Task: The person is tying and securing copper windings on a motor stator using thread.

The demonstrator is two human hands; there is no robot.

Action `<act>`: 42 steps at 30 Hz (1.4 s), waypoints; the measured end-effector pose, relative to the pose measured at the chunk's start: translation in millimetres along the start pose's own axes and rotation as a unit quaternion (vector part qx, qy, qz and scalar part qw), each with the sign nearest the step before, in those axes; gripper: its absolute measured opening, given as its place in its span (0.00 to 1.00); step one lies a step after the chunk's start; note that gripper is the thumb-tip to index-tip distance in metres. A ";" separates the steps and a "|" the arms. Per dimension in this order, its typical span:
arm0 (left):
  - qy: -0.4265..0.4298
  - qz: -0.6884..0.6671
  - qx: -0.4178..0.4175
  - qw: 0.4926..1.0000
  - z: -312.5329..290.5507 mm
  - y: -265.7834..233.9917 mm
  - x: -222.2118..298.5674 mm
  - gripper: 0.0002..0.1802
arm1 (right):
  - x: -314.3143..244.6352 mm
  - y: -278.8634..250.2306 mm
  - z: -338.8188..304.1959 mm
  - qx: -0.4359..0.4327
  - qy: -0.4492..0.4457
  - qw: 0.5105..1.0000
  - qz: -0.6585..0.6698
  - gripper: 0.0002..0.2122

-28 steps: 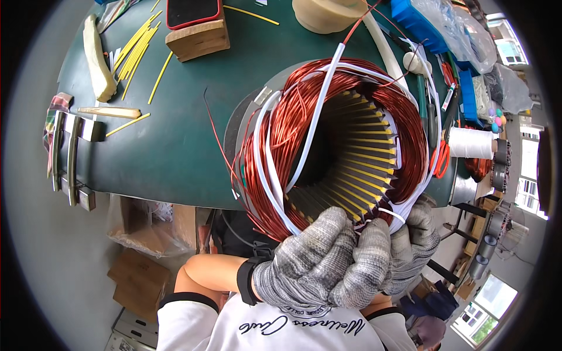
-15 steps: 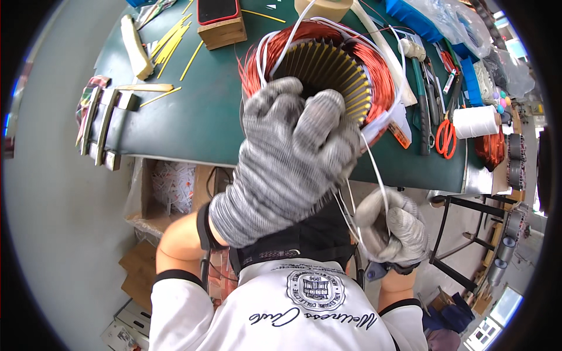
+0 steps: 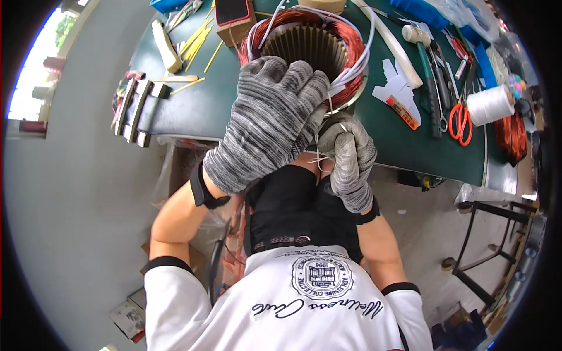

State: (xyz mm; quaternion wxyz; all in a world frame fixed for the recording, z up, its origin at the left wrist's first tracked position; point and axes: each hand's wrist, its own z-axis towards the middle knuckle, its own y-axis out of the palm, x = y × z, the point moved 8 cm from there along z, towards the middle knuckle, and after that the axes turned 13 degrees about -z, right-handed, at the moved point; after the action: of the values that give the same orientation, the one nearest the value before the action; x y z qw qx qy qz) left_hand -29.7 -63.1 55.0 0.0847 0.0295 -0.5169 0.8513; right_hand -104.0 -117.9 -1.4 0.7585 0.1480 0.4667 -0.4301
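A motor stator with red-brown copper windings and yellow slot strips inside stands at the table's front edge. White lead sleeves loop around its rim. My left hand, in a grey striped knit glove, lies over the stator's near left side with its fingers curled onto the rim; the fingertips are partly hidden. Just below the near right rim, my right hand, gloved alike, is closed with thumb and fingers pinching a thin white cord. The cord's loose end hangs between both hands above my lap.
On the green table at right lie a mallet, red-handled scissors, white paper pieces and a spool of white cord. Yellow strips, metal bars and a phone on a wooden block are at left.
My right hand has risen from beside my lap to the stator's near rim, bringing the cord in close. The left hand remains at the stator. The whole view has shifted slightly.
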 end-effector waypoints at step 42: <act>-0.001 0.060 0.045 0.997 14.6 -36.8 -23.8 0.45 | -41.8 -23.0 35.3 0.128 -0.179 0.956 -0.196 0.19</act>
State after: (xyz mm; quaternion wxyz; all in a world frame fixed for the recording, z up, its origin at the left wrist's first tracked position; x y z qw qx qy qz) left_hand -0.4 -62.2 90.7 0.0319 0.0034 -0.4792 0.8771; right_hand -109.9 -132.1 56.0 0.7055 0.0699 0.2843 -0.6454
